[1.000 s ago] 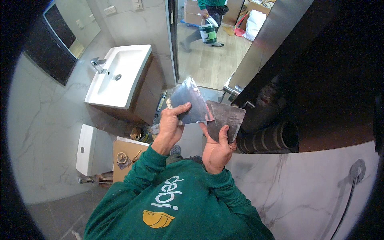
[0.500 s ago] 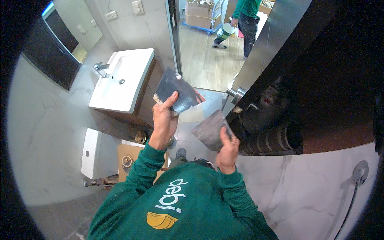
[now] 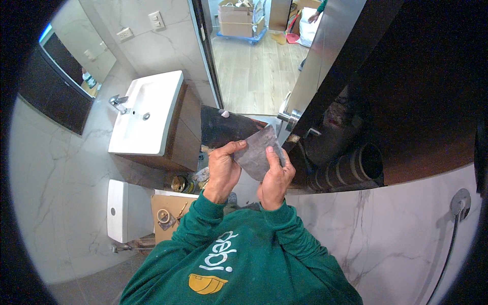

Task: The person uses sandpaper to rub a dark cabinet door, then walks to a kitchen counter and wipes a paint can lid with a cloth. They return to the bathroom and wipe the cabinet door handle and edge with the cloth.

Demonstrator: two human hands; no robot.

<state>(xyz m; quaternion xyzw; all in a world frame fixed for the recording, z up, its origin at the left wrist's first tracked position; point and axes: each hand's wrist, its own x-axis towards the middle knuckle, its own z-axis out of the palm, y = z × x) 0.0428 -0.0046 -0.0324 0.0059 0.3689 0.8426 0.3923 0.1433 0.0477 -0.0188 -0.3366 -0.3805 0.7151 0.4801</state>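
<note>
My left hand (image 3: 223, 173) is closed on a dark, glossy flat piece (image 3: 226, 129), tile-like, with a small white lump near its far edge. In front of that piece, partly covering it, is a smaller matte grey tile piece (image 3: 258, 155) with an angled outline. The left thumb presses on the grey piece's left corner. My right hand (image 3: 277, 179) grips the grey piece along its right side, thumb on the face. Fingers behind both pieces are hidden.
A white washbasin (image 3: 145, 112) on a brown cabinet stands left, beyond a white toilet tank (image 3: 117, 211). Cardboard (image 3: 178, 201) bears a ring-shaped item. A dark door with a metal handle (image 3: 290, 117) is at right. Through the doorway, boxes (image 3: 236, 25) sit on a cart; a co-worker's hand (image 3: 314, 17) shows.
My hands have come together, bringing the grey piece over the dark one; the left thumb now touches it. The co-worker with a bucket has moved mostly out of sight behind the door.
</note>
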